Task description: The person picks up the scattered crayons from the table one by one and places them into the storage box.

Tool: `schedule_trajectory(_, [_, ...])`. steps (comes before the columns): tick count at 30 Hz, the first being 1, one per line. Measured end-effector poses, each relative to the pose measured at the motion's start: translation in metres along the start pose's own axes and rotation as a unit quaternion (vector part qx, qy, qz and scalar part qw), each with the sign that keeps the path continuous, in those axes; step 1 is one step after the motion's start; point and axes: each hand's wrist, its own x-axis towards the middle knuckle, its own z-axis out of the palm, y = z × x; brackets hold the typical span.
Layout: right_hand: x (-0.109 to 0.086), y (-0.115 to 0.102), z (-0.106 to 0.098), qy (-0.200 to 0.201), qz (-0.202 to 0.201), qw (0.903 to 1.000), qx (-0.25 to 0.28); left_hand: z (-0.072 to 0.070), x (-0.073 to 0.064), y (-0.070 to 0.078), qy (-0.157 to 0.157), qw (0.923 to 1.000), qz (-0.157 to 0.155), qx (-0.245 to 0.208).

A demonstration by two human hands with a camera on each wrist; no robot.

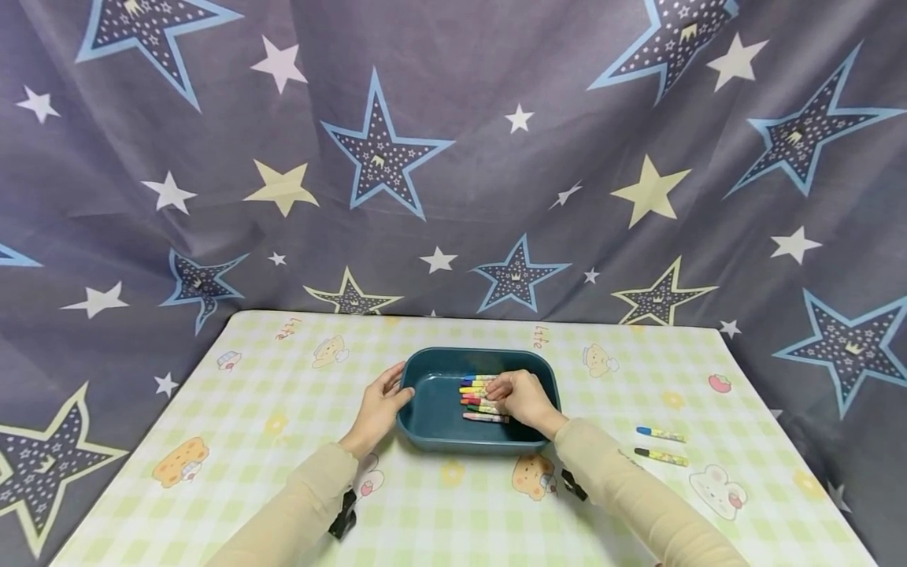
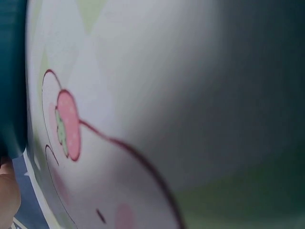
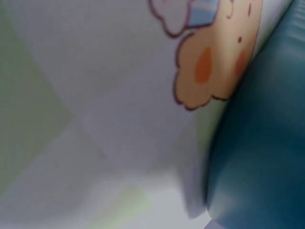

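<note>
A dark teal plastic bin (image 1: 435,429) sits on the table, and its wall (image 2: 12,81) shows in the left wrist view. My left hand (image 1: 381,408) grips its left side, thumb over the rim and fingers along the outer wall. Inside lie several crayons in a row, among them a yellow crayon (image 1: 471,390), a red crayon (image 1: 469,402) and a pale pink crayon (image 1: 485,417). Reaching over the bin's right side, my right hand (image 1: 526,398) pinches a crayon in the middle of the row with curled fingers. Their right ends are partly hidden by this hand.
To the right of the bin, a blue-tipped crayon (image 1: 660,434) and a black-tipped crayon (image 1: 661,457) lie on the tablecloth. The checked tablecloth (image 1: 283,488) carries cartoon prints. Behind the table hangs a grey curtain (image 1: 453,228) with stars.
</note>
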Motion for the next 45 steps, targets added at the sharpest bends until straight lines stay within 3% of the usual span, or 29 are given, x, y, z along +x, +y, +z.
schedule_trajectory(19, [-0.001,-0.001,0.001,-0.04,-0.009,0.9992,-0.002,0.0,-0.001,0.001,-0.006,1.0,-0.006,0.004])
schedule_trajectory(28, [0.001,-0.004,-0.002,-0.035,0.008,0.9971,0.067,-0.001,0.002,0.0,-0.003,1.0,-0.001,0.008])
schedule_trajectory(35, [-0.002,-0.001,-0.006,-0.024,-0.031,0.995,0.092,0.001,0.002,0.0,-0.01,0.9999,-0.001,0.001])
schedule_trajectory(40, [-0.011,-0.005,-0.028,-0.01,-0.039,0.9909,0.129,0.0,0.001,0.001,-0.009,0.9999,-0.007,0.008])
schedule_trajectory(45, [-0.037,0.001,-0.083,-0.001,-0.04,0.9923,0.117,0.001,0.0,0.002,-0.008,0.9998,-0.01,0.012])
